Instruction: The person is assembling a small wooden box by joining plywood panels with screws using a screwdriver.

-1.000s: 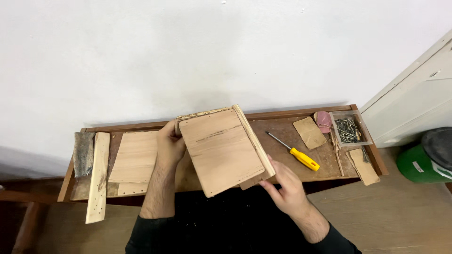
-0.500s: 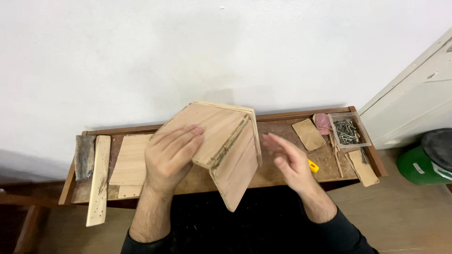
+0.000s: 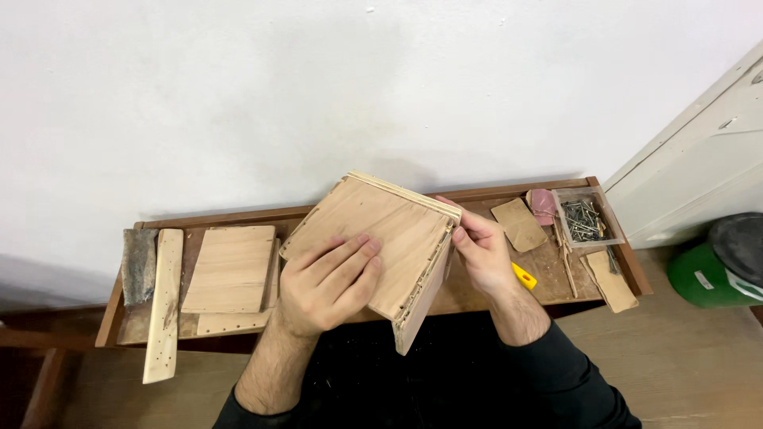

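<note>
Your left hand (image 3: 327,286) lies flat, fingers spread, on the broad top face of the wooden box (image 3: 373,246), pressing it rather than gripping it. Your right hand (image 3: 481,253) pinches the box's upper right corner with its fingertips. The box sits tilted above the front edge of the workbench tray (image 3: 230,216), between your two hands.

Half a second ago your right hand was open and clear of the box, palm toward it; now it has closed on the corner. The box has also turned: its pointed lower corner has swung in, and the top face lies flatter toward you. A second ago it showed its full face with your left hand behind its far edge.

The yellow-handled screwdriver (image 3: 523,276) is mostly hidden behind your right wrist; only a bit of handle shows. Whether the box rests on the tray or is held in the air you cannot tell. To the left lie a flat wooden panel (image 3: 230,268) and a long slat with holes (image 3: 163,302), its end hanging over the tray. At the right, a clear container of screws (image 3: 584,218) is too small to read in detail.
</note>
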